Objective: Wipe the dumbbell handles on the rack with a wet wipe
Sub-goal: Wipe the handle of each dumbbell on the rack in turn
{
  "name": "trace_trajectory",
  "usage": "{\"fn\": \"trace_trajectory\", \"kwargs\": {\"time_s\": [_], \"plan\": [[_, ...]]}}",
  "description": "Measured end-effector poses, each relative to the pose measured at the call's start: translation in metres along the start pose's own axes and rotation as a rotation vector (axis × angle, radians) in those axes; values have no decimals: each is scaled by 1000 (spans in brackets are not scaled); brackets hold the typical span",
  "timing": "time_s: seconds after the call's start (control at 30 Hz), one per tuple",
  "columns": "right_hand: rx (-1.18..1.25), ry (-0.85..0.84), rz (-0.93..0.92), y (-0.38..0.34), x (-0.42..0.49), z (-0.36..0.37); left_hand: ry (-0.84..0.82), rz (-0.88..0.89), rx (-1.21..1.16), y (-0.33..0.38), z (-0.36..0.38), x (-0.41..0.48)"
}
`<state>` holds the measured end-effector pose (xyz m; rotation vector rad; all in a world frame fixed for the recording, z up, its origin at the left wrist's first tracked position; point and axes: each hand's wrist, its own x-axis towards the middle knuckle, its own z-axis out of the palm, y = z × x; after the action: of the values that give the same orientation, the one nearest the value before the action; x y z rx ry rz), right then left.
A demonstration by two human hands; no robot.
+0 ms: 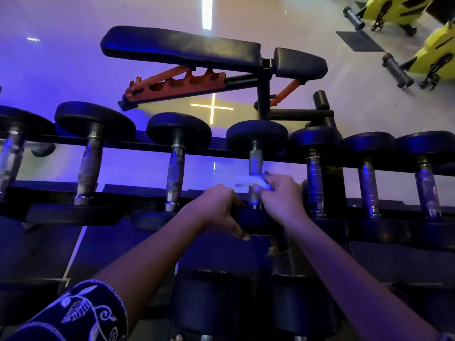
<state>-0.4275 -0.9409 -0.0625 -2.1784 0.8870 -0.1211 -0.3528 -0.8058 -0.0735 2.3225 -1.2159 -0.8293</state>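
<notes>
Several black dumbbells with metal handles lie across the rack (216, 147). My right hand (283, 198) holds a white wet wipe (251, 182) wrapped against the lower part of the middle dumbbell's handle (256, 161). My left hand (216, 205) grips the near head of that same dumbbell (258, 222), fingers curled over its edge. The handle's lowest part is hidden behind my right hand.
Neighbouring handles stand close on both sides, one at the left (175, 173) and one at the right (315, 178). An adjustable bench (187, 48) sits on the floor beyond the rack. Yellow machines (433, 52) are at the far right. More dumbbells (211, 299) lie on a lower tier.
</notes>
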Motion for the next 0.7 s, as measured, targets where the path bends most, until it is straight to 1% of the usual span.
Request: {"fn": "trace_trajectory", "kwargs": {"time_s": [0.03,0.13,0.23,0.37,0.4,0.47,0.53,0.57,0.6,0.67,0.7], "plan": [[9,18,-4,3,0,-1,0,2,5,1,-1,0],[98,150,24,-9,29,0,9,-1,8,3,-1,0],[160,249,-18,-25,45,2,17,-6,-4,4,-1,-2],[-30,215,-97,-8,9,3,15,-17,-10,4,-1,-1],[-40,198,-115,-1,2,3,12,-17,-5,4,-1,-2],[28,186,-98,2,8,1,14,-19,-3,5,-2,-2],[194,187,-3,-1,28,-2,15,-17,-17,6,-2,-3],[347,164,90,-3,40,-2,17,-14,-23,7,-3,-4],[556,99,209,-7,47,-2,18,-14,-28,7,-3,-5],[956,-104,427,-5,53,-2,19,-15,-31,7,-4,-6],[1033,-192,492,-1,50,-1,20,-14,-27,8,-4,-6]]}}
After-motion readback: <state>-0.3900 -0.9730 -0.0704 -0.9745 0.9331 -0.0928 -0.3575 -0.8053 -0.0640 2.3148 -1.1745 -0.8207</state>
